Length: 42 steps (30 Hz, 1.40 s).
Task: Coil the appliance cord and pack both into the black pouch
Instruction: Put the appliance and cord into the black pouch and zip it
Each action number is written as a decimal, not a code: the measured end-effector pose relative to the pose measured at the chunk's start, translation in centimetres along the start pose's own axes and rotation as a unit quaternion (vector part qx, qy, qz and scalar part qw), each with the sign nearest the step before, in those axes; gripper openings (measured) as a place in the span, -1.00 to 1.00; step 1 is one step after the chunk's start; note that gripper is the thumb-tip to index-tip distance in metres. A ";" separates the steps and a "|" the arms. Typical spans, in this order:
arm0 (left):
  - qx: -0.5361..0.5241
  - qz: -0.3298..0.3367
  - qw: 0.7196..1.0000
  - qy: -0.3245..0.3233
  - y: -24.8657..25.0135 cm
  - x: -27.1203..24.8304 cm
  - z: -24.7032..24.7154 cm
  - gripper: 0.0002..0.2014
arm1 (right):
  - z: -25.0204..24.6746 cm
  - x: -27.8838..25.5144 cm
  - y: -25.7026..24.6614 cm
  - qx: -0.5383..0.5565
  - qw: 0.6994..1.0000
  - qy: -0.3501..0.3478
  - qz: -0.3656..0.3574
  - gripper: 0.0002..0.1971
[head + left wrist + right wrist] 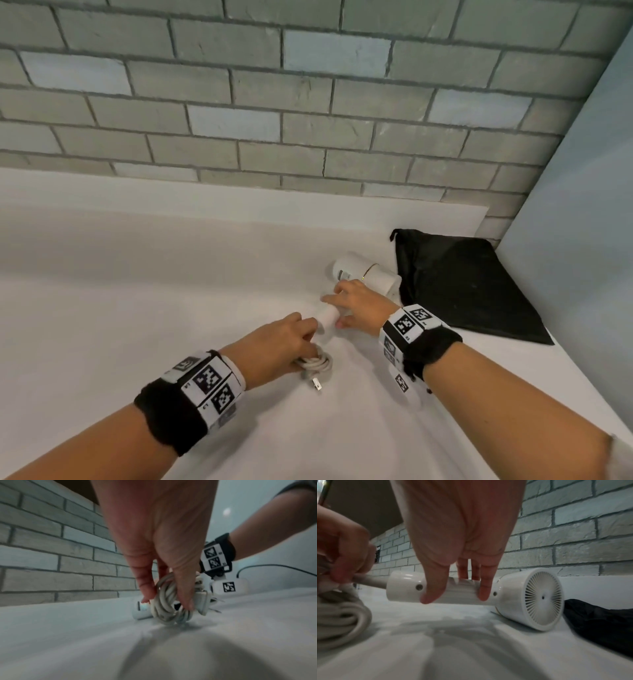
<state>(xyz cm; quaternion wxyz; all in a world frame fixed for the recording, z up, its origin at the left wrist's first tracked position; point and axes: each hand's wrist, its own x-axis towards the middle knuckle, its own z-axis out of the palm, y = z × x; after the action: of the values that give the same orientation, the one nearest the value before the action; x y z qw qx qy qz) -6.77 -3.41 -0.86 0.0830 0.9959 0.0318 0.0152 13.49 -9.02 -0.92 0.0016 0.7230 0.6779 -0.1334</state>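
Note:
A white hair dryer (pixel 356 270) (pixel 522 599) lies on the white table (pixel 171 308), its grilled end beside the black pouch (pixel 459 284) (pixel 599 624). My right hand (pixel 356 305) (pixel 457 596) grips its handle, thumb (pixel 433 593) in front and the other fingers (pixel 485 588) behind. My left hand (pixel 287 342) (pixel 167 603) pinches the coiled white cord (pixel 317 365) (pixel 169 607) (pixel 339 620) just off the handle's end. The plug (pixel 317 383) (pixel 203 601) sticks out of the coil. The pouch lies flat; I cannot see its opening.
A grey brick wall (pixel 308 102) runs along the back of the table. A pale side wall (pixel 582 205) closes off the right, just past the pouch. White table surface stretches to the left and toward me.

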 end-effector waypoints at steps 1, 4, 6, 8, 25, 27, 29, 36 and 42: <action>-0.007 -0.007 1.000 -0.011 0.2 0.1 0.1 -0.85 | 0.1 0.1 0.0 0.005 1.000 -0.005 -0.005 -0.42; -0.052 -0.039 0.997 -0.037 0.7 0.4 0.1 -0.76 | 0.3 0.4 0.0 -0.002 1.000 -0.012 -0.015 -0.40; -0.124 -0.086 0.986 -0.073 0.8 0.1 -0.3 -0.59 | 0.5 0.5 0.1 -0.053 0.998 -0.025 -0.021 -0.39; -0.117 -0.080 0.983 -0.118 0.4 -0.2 -0.3 -0.47 | 0.7 0.7 0.2 -0.118 0.993 -0.029 -0.014 -0.38; -0.212 -0.135 0.964 0.086 0.0 3.4 -3.7 -0.78 | 1.7 -5.5 9.9 0.028 0.914 0.037 0.403 -0.56; -0.217 -0.128 0.965 0.075 0.3 4.5 -3.8 -0.79 | 1.3 -6.0 10.1 0.069 0.906 0.085 0.410 -0.68; -0.218 -0.124 0.966 0.071 0.4 5.5 -3.9 -0.79 | 0.6 -6.6 9.9 0.107 0.895 0.157 0.403 -0.72; -0.176 -0.139 0.971 0.083 -0.2 9.2 -4.6 -0.74 | -5.2 -9.9 5.7 0.099 0.914 0.345 0.188 -0.69; -0.112 -0.160 0.976 0.099 -2.0 12.7 -5.0 -0.25 | -9.8 -12.4 0.6 0.111 0.947 0.300 0.024 -0.67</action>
<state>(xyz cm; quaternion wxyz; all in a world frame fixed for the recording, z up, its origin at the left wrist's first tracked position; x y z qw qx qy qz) 5.61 0.22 4.05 0.1919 0.9558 0.1973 0.1034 15.39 -19.44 10.87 -0.2788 0.7414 0.6102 0.0159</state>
